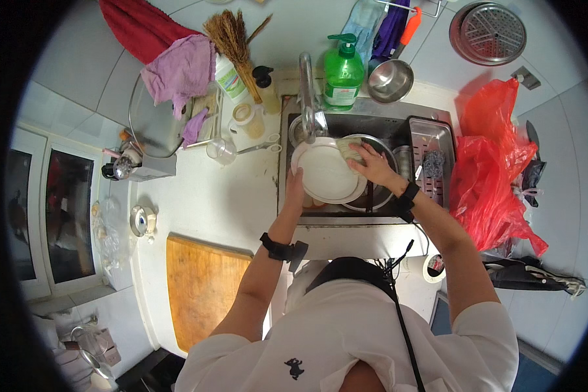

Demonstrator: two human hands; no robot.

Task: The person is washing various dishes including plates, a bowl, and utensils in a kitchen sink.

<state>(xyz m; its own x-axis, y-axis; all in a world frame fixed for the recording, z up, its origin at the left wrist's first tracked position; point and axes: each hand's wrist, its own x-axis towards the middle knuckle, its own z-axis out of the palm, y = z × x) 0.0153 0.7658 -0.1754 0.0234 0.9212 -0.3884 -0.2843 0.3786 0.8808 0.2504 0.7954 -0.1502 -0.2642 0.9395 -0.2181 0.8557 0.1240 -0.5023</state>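
Over the sink (pixel 285 147), my left hand (pixel 295 188) holds a white plate (pixel 326 171) by its left rim, the thumb on top. My right hand (pixel 371 162) presses a pale green cloth (pixel 349 151) against the plate's upper right edge. Beneath the plate, a round metal basin (pixel 384 198) sits in the sink, mostly hidden; what it holds cannot be told. The metal faucet (pixel 306 93) reaches over the plate's upper rim. On the sink's right side rests a perforated steel tray (pixel 433 132) with a steel wool scrubber (pixel 433 163) in it.
Behind the sink stand a green pump bottle (pixel 344 73) and a hanging steel ladle (pixel 391 81). Scissors (pixel 262 146) and a clear cup (pixel 221 150) lie left. A wooden cutting board (pixel 206 289) is at lower left, red plastic bags (pixel 490 181) at right.
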